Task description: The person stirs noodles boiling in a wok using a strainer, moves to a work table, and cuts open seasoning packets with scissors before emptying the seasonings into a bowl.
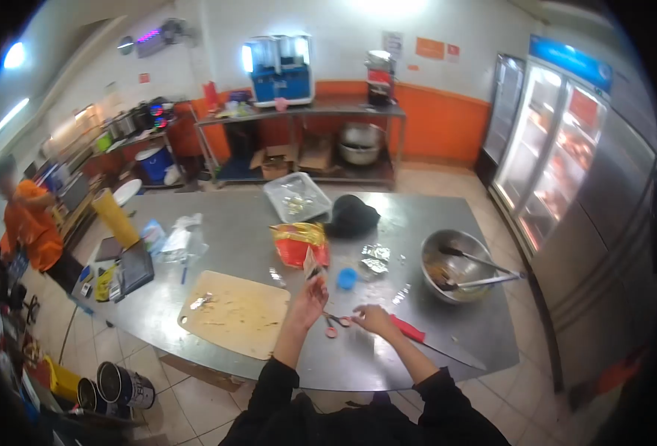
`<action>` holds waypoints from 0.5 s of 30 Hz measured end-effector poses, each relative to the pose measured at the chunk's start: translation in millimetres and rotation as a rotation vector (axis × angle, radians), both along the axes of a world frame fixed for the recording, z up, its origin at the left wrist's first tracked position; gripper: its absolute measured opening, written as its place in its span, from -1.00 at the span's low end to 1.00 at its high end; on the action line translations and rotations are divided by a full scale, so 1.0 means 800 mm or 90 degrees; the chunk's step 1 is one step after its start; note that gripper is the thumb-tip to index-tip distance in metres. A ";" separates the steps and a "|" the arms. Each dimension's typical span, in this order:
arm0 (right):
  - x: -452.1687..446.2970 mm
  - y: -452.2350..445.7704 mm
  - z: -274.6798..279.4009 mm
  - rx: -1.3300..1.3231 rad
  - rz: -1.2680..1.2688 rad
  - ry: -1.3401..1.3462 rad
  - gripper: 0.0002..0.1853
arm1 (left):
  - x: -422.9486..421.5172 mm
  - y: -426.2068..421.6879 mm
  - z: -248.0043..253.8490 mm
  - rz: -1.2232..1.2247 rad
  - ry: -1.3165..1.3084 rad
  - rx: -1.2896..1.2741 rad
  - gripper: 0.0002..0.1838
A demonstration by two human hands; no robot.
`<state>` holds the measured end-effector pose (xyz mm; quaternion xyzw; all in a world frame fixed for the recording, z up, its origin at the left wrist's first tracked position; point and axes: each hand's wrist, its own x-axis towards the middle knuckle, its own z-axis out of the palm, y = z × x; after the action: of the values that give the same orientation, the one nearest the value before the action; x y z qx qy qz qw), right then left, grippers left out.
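Observation:
My left hand (310, 299) is raised over the steel table, fingers closed round a small pale and dark packet (311, 263). My right hand (374, 320) is beside the scissors (333, 325), near their orange handles; whether its fingertips touch them is unclear. A knife with a red handle (408, 328) lies just right of my right hand. Left of my hands is a cutting board (235, 316) with crumbs and a bit of foil. Behind my left hand stands a red and gold bag (298, 244), with a blue cap (346, 279) to its right.
A metal bowl (426, 256) with utensils stands at the right of the table (417, 357). Crumpled foil (375, 258), a black bag (352, 217) and a tray (296, 196) lie farther back. A person in orange (34, 223) stands at the left. A glass-door fridge (551, 141) is at the right.

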<state>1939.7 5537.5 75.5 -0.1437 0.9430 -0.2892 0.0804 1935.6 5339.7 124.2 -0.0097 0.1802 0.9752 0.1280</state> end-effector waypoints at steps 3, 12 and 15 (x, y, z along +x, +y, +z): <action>0.008 0.108 0.070 -0.192 -0.105 0.003 -0.67 | -0.046 0.107 0.021 -0.069 0.039 -0.107 -0.85; -0.014 0.349 0.089 -0.367 -0.329 0.160 -0.80 | -0.153 0.333 0.004 -0.159 0.306 -0.811 -0.74; -0.041 0.348 0.108 -0.188 -0.231 0.303 -0.82 | -0.169 0.360 0.003 -0.121 0.426 -1.119 -0.81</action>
<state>1907.1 5815.9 161.8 -0.0474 0.8935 -0.3905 -0.2166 1800.2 5627.7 126.4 0.1921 0.8781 0.4277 0.0953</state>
